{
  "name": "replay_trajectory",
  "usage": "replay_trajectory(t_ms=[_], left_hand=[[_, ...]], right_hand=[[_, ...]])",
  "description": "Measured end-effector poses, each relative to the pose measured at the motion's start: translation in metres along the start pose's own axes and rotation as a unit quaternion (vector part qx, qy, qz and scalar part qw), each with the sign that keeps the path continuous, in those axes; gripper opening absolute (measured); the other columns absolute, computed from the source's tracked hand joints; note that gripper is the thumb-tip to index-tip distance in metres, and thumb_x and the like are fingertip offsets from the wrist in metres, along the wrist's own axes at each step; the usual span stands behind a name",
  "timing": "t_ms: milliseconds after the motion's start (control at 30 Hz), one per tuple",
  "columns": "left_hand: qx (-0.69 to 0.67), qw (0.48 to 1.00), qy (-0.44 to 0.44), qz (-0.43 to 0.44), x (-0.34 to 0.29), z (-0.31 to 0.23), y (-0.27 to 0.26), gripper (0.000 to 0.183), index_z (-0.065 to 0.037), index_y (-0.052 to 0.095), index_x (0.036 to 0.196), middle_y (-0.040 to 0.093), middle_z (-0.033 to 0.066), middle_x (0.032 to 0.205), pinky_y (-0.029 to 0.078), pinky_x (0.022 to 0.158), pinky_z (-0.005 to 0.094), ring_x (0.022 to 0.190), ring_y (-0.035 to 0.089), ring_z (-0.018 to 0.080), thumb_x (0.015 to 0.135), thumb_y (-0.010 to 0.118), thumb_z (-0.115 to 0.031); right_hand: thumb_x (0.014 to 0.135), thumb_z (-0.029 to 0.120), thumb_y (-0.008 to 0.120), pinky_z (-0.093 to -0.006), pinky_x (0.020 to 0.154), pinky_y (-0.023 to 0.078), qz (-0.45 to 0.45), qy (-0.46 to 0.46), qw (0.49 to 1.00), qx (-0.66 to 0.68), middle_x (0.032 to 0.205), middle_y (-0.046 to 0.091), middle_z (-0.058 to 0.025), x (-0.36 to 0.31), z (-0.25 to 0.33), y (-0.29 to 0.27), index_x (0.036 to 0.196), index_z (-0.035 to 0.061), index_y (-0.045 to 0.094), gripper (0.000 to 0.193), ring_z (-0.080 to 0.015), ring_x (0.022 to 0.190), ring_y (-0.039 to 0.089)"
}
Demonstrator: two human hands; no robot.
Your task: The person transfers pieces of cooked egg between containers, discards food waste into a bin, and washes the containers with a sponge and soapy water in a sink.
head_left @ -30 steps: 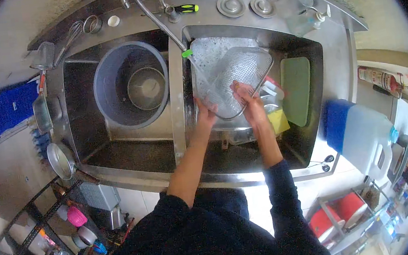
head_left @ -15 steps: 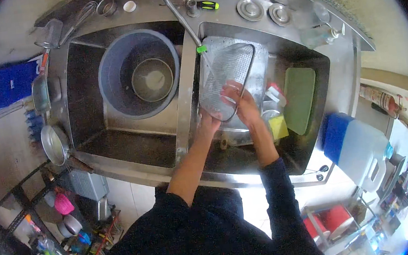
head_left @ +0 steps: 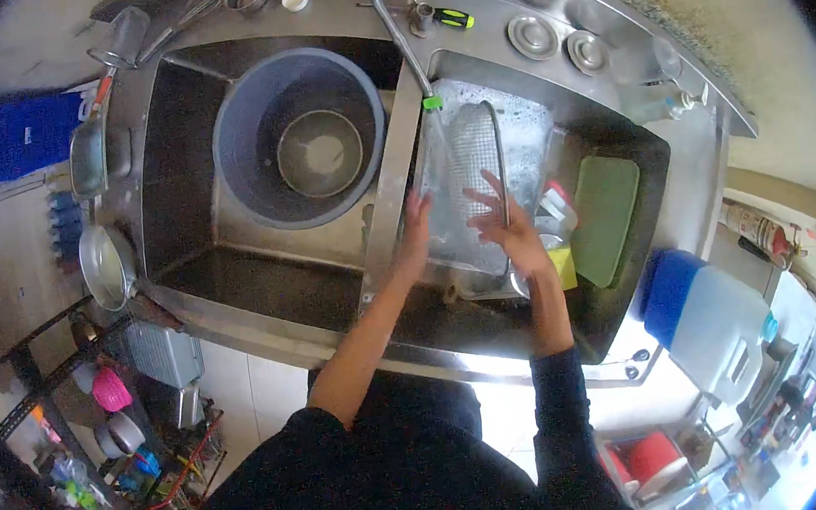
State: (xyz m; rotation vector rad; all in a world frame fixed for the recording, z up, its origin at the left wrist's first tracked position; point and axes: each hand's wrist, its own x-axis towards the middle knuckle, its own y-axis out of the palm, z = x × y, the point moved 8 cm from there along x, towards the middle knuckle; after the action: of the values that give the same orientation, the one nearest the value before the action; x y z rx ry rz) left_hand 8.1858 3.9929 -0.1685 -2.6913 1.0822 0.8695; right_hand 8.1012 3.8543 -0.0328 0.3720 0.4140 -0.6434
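In the right sink basin stands a metal tray (head_left: 526, 123) of foamy water. A wire-mesh basket (head_left: 474, 147) with a dark rim leans on its side in it. My right hand (head_left: 516, 235) is at the basket's rim, fingers spread over the mesh; whether they touch it I cannot tell. Left of the basket, by the tray's near left side, my left hand (head_left: 413, 234) is open with fingers stretched out and nothing in it. The tap spout (head_left: 395, 35), with a green band at its tip, hangs over the tray, apparently running water.
A large grey tub (head_left: 229, 165) holding a round metal pan (head_left: 320, 154) fills much of the left basin. Right of the tray lie a green lid-like tray (head_left: 607, 220) and a yellow sponge (head_left: 562, 268). A screwdriver (head_left: 453, 17) and small metal dishes (head_left: 533, 36) line the back ledge.
The mesh basket has dropped lower into the tray and stands more upright. My left hand has let go of it and moved left; my right hand's fingers have spread. The view has shifted slightly.
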Motion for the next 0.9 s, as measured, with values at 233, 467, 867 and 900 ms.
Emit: replay_trajectory(t_ms=[233,467,867,900], left_hand=[[0.003,0.992,0.118,-0.034,0.048,-0.093,0.021,0.071,-0.007,0.020,0.150,0.020,0.0117,0.155,0.014,0.115,0.0361,0.142,0.020,0.0244,0.097,0.042,-0.049],[-0.139,0.989,0.020,0.039,0.042,-0.047,0.036,0.076,-0.009,0.012,0.151,0.010,0.0066,0.158,0.007,0.117,0.0346,0.145,0.009,0.0214,0.097,0.033,-0.057],[0.031,0.992,0.102,0.069,0.092,-0.086,0.050,0.076,0.002,0.026,0.145,0.033,0.0201,0.148,0.021,0.113,0.0341,0.138,0.029,0.0317,0.097,0.032,-0.056],[0.038,0.994,0.087,0.060,0.098,-0.083,0.051,0.075,0.003,0.032,0.143,0.036,0.0207,0.146,0.022,0.113,0.0339,0.137,0.031,0.0317,0.097,0.032,-0.056]], right_hand=[[0.089,0.006,0.057,-0.0285,0.082,0.047,0.095,0.002,0.989,-0.114,0.116,0.064,-0.0082,0.049,-0.048,0.014,0.131,0.0056,0.051,0.042,-0.0156,0.096,0.061],[0.088,0.017,0.060,-0.0360,0.074,0.050,-0.123,-0.204,0.957,-0.163,0.083,0.067,-0.0170,0.124,-0.047,0.028,0.107,0.0020,0.061,0.024,-0.0285,0.080,0.066],[0.099,0.022,0.045,-0.0403,0.064,0.051,-0.205,-0.170,0.925,-0.270,0.078,0.067,-0.0217,0.032,0.020,0.004,0.127,0.0038,0.048,0.033,-0.0294,0.069,0.067],[0.101,0.025,0.043,-0.0366,0.061,0.052,-0.230,-0.148,0.933,-0.235,0.074,0.067,-0.0136,0.030,0.005,-0.027,0.127,0.0019,0.048,0.036,-0.0236,0.067,0.067]])
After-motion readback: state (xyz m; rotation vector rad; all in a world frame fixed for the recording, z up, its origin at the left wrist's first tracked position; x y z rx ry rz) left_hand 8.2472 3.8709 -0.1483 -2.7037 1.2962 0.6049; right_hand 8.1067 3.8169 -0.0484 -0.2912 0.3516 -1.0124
